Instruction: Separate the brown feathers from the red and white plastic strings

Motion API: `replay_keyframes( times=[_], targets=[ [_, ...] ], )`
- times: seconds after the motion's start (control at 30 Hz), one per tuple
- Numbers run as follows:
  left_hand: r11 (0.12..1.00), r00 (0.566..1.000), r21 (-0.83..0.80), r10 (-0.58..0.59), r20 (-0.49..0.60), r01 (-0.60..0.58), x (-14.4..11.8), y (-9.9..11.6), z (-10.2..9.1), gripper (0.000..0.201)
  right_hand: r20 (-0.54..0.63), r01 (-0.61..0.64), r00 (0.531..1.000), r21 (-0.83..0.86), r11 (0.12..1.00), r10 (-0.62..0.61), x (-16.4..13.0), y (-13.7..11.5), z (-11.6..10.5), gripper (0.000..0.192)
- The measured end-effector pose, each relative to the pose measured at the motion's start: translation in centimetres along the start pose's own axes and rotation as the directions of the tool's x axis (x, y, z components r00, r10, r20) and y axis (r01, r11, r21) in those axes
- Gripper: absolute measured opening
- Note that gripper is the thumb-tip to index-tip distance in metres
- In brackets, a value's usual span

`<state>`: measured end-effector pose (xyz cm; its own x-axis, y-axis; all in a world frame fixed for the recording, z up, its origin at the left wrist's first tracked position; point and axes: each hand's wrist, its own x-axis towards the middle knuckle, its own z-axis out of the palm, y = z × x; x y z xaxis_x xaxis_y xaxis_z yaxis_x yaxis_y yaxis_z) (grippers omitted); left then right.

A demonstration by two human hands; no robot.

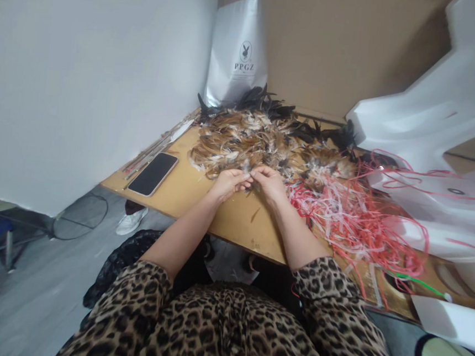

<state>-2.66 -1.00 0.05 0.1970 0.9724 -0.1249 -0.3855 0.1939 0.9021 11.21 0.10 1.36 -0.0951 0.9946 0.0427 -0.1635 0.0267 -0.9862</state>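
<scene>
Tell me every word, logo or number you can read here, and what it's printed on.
"PPGZ": on the white bag standing against the wall behind the feather pile, under a small round rabbit-head logo.
A line of finer print below "PPGZ" is too small to read.
The phone on the table has a dark screen with no text.
Nothing else readable.

Leopard-print garment, tan ground with black-brown spots, loose elbow-length sleeves, bare forearms, no rings or watch visible
</scene>
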Motion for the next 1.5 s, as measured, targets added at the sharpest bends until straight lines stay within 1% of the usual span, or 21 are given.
replay_keyframes(
  times=[0.13,0.23,0.37,0.47,0.53,0.57,0.6,0.67,0.73,0.8,0.87,0.93,0.97,1.03,1.1,1.13,1.2,1.27,1.33,1.4,1.5],
  targets=[
    [1.000,1.000,0.021,0.022,0.004,-0.022,-0.1,0.1,0.0,0.019,0.025,-0.023,0.999,-0.004,1.000,0.023,0.1,0.0,-0.2,0.027],
    [0.999,0.998,-0.023,0.044,-0.041,-0.045,0.1,0.2,-0.2,0.020,0.009,0.012,1.000,-0.039,0.999,-0.011,0.4,0.0,-0.5,0.027],
    [0.992,0.991,-0.111,0.046,-0.124,-0.060,0.4,0.3,-0.5,0.017,-0.021,0.146,0.988,-0.217,0.965,-0.154,0.8,-0.1,-1.4,0.024],
    [0.989,0.991,-0.137,0.046,-0.127,-0.063,0.5,0.3,-0.6,0.014,0.038,0.232,0.971,-0.398,0.888,-0.237,0.9,-0.4,-2.0,0.018],
    [0.989,0.991,-0.136,0.042,-0.130,-0.060,0.5,0.3,-0.6,0.014,0.128,0.289,0.957,-0.529,0.798,-0.261,0.8,-0.8,-2.4,0.016],
    [0.989,0.990,-0.134,0.040,-0.135,-0.058,0.5,0.3,-0.6,0.014,0.185,0.317,0.948,-0.601,0.734,-0.258,0.6,-1.1,-2.6,0.016],
    [0.990,0.990,-0.132,0.037,-0.138,-0.056,0.5,0.2,-0.6,0.014,0.242,0.343,0.939,-0.675,0.654,-0.243,0.5,-1.4,-2.7,0.015],
    [0.990,0.990,-0.130,0.037,-0.134,-0.055,0.5,0.2,-0.7,0.015,0.331,0.378,0.926,-0.807,0.455,-0.182,0.0,-1.9,-2.7,0.017],
    [0.990,0.991,-0.130,0.042,-0.128,-0.059,0.6,0.1,-0.7,0.015,0.373,0.392,0.920,-0.887,0.244,-0.119,-0.5,-2.3,-2.6,0.022],
    [0.989,0.991,-0.134,0.048,-0.126,-0.065,0.6,0.1,-0.7,0.014,0.392,0.400,0.915,-0.912,0.090,-0.091,-0.9,-2.4,-2.2,0.025],
    [0.987,0.990,-0.142,0.052,-0.128,-0.070,0.5,0.1,-0.7,0.014,0.404,0.405,0.912,-0.914,0.002,-0.072,-1.1,-2.4,-1.9,0.026],
    [0.987,0.990,-0.143,0.051,-0.129,-0.069,0.5,0.2,-0.6,0.013,0.396,0.394,0.917,-0.918,-0.040,-0.054,-1.2,-2.2,-1.7,0.027],
    [0.988,0.990,-0.142,0.049,-0.131,-0.067,0.4,0.2,-0.5,0.013,0.385,0.384,0.921,-0.923,-0.042,-0.052,-1.1,-2.2,-1.7,0.027],
    [0.988,0.989,-0.142,0.043,-0.140,-0.064,0.4,0.3,-0.5,0.014,0.358,0.359,0.931,-0.933,0.003,-0.071,-0.9,-1.9,-1.9,0.025],
    [0.987,0.988,-0.149,0.042,-0.149,-0.064,0.4,0.4,-0.5,0.015,0.325,0.339,0.939,-0.931,0.133,-0.111,-0.4,-1.7,-2.3,0.020],
    [0.986,0.987,-0.153,0.043,-0.152,-0.066,0.4,0.4,-0.5,0.015,0.301,0.324,0.945,-0.918,0.228,-0.131,-0.2,-1.5,-2.5,0.018],
    [0.985,0.986,-0.159,0.044,-0.158,-0.069,0.5,0.3,-0.7,0.015,0.226,0.270,0.962,-0.849,0.455,-0.151,0.3,-1.1,-2.7,0.015],
    [0.985,0.986,-0.158,0.045,-0.161,-0.071,0.6,0.2,-0.8,0.014,0.141,0.174,0.984,-0.699,0.694,-0.105,0.7,-0.9,-2.8,0.017],
    [0.986,0.987,-0.153,0.043,-0.156,-0.067,0.6,0.2,-0.8,0.013,0.084,0.053,0.996,-0.492,0.869,-0.013,0.9,-0.8,-2.8,0.022],
    [0.988,0.989,-0.144,0.034,-0.143,-0.055,0.6,0.1,-0.8,0.013,0.061,-0.044,0.996,-0.292,0.955,0.065,0.9,-0.9,-2.6,0.026],
    [0.991,0.993,-0.129,0.021,-0.114,-0.036,0.4,0.1,-0.6,0.012,0.052,-0.096,0.993,-0.101,0.990,0.102,0.7,-1.0,-2.2,0.031]
  ],
)
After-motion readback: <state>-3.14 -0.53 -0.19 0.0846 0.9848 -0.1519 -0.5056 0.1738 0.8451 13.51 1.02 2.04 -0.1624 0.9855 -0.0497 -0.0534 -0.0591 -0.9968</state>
